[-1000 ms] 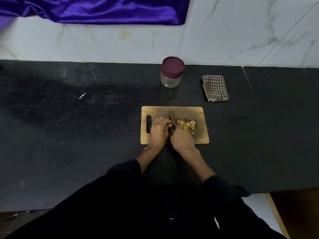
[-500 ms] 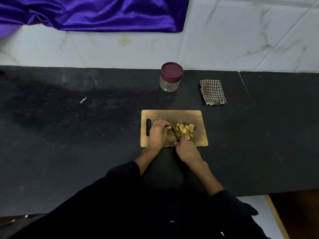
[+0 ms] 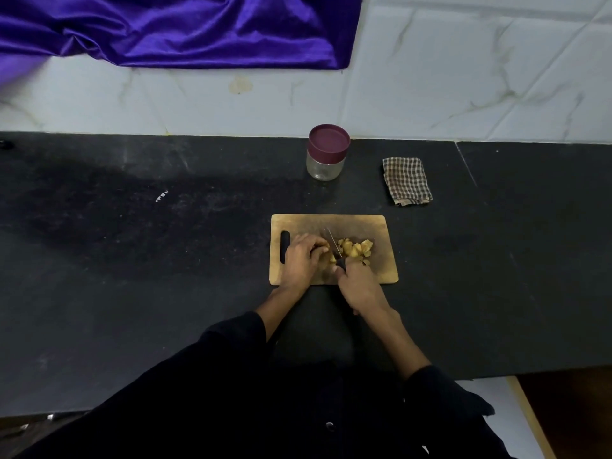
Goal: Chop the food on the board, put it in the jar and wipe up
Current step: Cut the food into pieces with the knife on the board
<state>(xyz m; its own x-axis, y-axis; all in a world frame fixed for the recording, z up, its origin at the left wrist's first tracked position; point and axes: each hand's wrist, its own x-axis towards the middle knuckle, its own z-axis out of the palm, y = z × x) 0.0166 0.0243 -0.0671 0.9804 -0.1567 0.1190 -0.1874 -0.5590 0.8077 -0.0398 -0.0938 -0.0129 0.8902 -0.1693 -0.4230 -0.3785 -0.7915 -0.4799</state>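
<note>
While both hands (image 3: 303, 260) (image 3: 359, 286) grip food and knife (image 3: 332, 243), yellow chunks (image 3: 356, 248) lie piled.

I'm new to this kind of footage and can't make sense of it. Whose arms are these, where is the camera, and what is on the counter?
There is no machine: the camera sits on a person's head and looks down, so the arms in dark sleeves are that person's own. On the black counter lies a wooden cutting board with yellowish food pieces. The right hand grips a knife with its blade over the board beside the pieces. The left hand rests curled on the board beside the blade; what it steadies is hidden. Behind the board stand a glass jar, its maroon lid on, and a folded checked cloth. Purple fabric hangs on the wall.
</note>
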